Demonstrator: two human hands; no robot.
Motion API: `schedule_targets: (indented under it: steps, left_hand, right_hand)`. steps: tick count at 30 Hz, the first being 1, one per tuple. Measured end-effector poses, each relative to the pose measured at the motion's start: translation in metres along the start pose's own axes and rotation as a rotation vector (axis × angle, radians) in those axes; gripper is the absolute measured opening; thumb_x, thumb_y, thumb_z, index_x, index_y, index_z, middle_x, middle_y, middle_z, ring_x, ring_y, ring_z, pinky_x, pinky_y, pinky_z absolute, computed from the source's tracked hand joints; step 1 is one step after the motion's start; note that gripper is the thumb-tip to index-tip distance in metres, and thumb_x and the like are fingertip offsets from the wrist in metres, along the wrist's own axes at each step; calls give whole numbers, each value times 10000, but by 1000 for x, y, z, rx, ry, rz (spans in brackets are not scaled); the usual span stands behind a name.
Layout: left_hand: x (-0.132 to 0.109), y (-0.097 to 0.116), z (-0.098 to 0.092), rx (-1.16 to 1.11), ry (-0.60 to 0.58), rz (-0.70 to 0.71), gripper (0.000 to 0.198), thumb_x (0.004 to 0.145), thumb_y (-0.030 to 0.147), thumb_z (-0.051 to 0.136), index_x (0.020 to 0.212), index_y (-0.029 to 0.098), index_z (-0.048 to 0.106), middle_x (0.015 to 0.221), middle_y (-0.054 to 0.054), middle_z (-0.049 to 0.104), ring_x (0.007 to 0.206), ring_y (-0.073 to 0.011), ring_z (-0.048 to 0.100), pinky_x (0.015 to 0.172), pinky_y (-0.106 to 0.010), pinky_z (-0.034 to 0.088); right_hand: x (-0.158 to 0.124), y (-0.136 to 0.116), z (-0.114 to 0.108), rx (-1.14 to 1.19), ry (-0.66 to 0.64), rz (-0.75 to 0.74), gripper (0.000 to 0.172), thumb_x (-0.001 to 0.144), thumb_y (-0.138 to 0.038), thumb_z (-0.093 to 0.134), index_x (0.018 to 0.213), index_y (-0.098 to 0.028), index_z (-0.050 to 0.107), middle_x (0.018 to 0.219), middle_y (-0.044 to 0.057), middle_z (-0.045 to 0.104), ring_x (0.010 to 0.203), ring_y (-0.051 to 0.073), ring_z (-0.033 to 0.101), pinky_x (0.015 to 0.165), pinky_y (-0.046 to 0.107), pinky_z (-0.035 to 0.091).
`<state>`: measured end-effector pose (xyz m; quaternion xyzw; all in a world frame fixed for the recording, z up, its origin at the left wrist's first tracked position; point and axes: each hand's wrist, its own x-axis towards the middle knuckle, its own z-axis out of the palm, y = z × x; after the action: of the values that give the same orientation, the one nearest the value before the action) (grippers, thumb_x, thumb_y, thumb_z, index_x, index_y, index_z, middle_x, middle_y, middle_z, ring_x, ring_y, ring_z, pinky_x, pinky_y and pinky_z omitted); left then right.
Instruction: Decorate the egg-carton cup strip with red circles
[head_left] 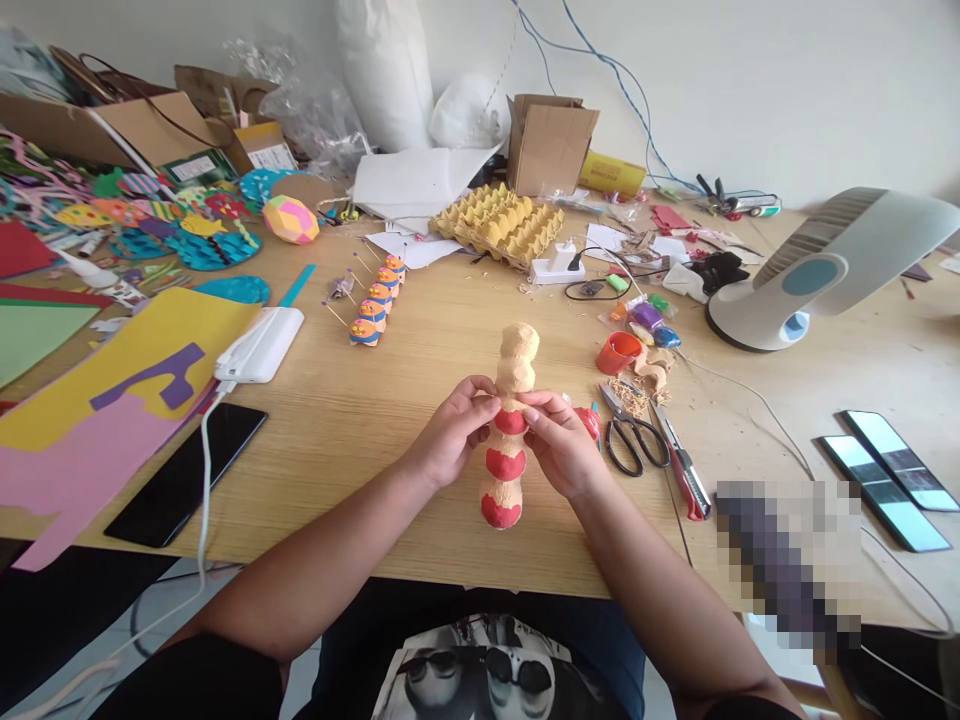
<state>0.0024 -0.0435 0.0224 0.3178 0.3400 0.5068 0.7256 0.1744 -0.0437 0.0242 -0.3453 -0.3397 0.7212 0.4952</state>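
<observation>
A strip of several egg-carton cups is held over the table in front of me. It is pale tan, with red clay-like patches on its nearer cups, while the far ones are plain. My left hand grips its left edge, the thumb and fingers pinching it near the middle. From the other side, my right hand pinches it at about the same height, its thumb by the uppermost red patch. Black-handled scissors and a red utility knife lie right of my right hand.
Beyond, a blue-and-orange egg-carton caterpillar stands left of a yellow egg tray. An orange-red cup and colored clay packets lie right. A white fan, phones, a white power bank and colored sheets flank the work area.
</observation>
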Motion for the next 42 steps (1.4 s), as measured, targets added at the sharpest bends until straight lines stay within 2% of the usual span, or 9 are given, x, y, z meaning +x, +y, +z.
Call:
schedule_targets:
  steps: [5,14,21,25,28,32,36,42]
  left_hand:
    - [0,-3,1,51,22,48,430,739,344,893,889,218,510,740,61,646,617,-86,561,585,-229,377]
    - [0,-7,3,32,66,75,434,757,334,887,856,210,482,717,67,603,630,-84,569,596,-211,396]
    - [0,-9,8,39,121,35,476,758,423,879,812,209,458,695,59,585,603,-88,532,573,-211,385]
    - [2,-8,6,38,141,30,441,809,528,816,876,209,520,723,47,602,598,-94,535,571,-219,405]
    - [3,-4,4,-52,90,16,400,835,512,793,913,211,542,747,33,624,615,-107,565,576,-225,434]
    - [3,-2,3,-154,35,-47,340,811,378,839,942,200,580,848,-3,692,743,-136,654,648,-235,502]
    - [2,-3,2,-180,-42,-131,288,866,388,793,1004,163,679,980,-61,730,856,-164,686,694,-252,539]
    - [1,-4,-4,-168,-136,-213,324,888,414,765,1047,132,765,979,-83,735,819,-160,668,689,-253,539]
  right_hand:
    - [0,1,2,-25,-7,-39,275,718,-373,932,889,-249,757,802,-28,757,718,122,657,743,286,509]
    - [-1,8,6,13,48,-72,274,703,-386,942,858,-248,763,846,-26,755,756,123,643,747,283,502]
    - [0,15,8,9,119,-58,318,662,-428,957,804,-239,743,786,-34,728,712,117,607,729,278,479]
    - [1,15,7,77,119,-6,313,733,-469,901,893,-253,740,811,-29,719,727,137,615,717,291,484]
    - [1,10,4,159,75,23,329,797,-521,830,981,-264,737,860,-13,730,792,168,646,756,316,516]
    - [1,5,2,234,65,3,285,768,-401,877,958,-279,702,882,-38,729,781,146,648,735,285,531]
    - [0,5,4,255,51,-30,305,764,-355,890,940,-287,651,892,-48,732,766,139,660,697,269,547]
    - [-2,6,6,169,33,-72,322,785,-339,877,982,-298,624,833,-60,710,729,139,657,718,280,563]
